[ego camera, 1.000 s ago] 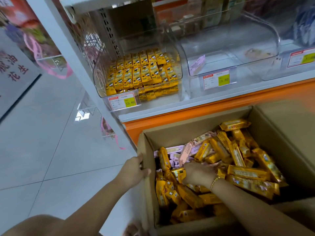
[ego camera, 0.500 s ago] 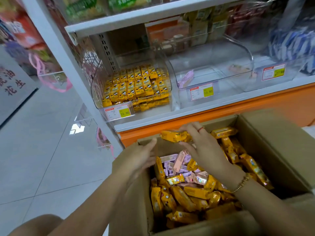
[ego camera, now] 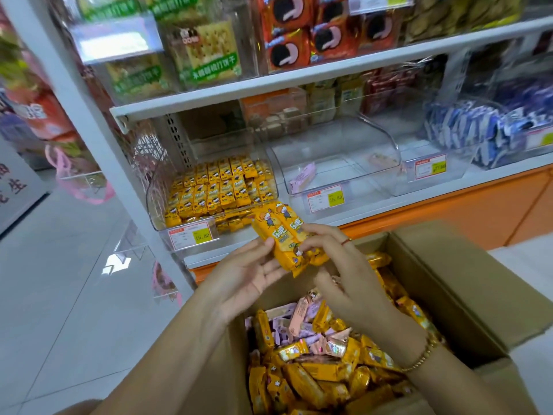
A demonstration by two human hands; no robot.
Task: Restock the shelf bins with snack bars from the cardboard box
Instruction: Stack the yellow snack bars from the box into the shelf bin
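Note:
An open cardboard box (ego camera: 466, 283) at the bottom right holds many yellow snack bars (ego camera: 314, 375) mixed with some pink and purple ones. Above its far edge I hold a few yellow bars (ego camera: 279, 235) side by side, upright. My left hand (ego camera: 248, 277) supports them from below and the left, thumb on the wrappers. My right hand (ego camera: 344, 265) pinches their right edge with the fingertips. Just behind them, on the lower shelf, a clear bin (ego camera: 155, 205) is nearly full of rows of yellow bars.
To the right stands a clear bin (ego camera: 389, 157) with only a purple packet (ego camera: 302, 175) and a pink one, then bins of blue-wrapped snacks (ego camera: 478, 130). The upper shelf (ego camera: 299, 82) carries cracker and cookie packs. Orange base panel below; white tiled floor at left.
My right hand rose out of the box with yellow bars. My left hand let go of the box rim and came up under the bars. My view has tilted up toward the shelves.

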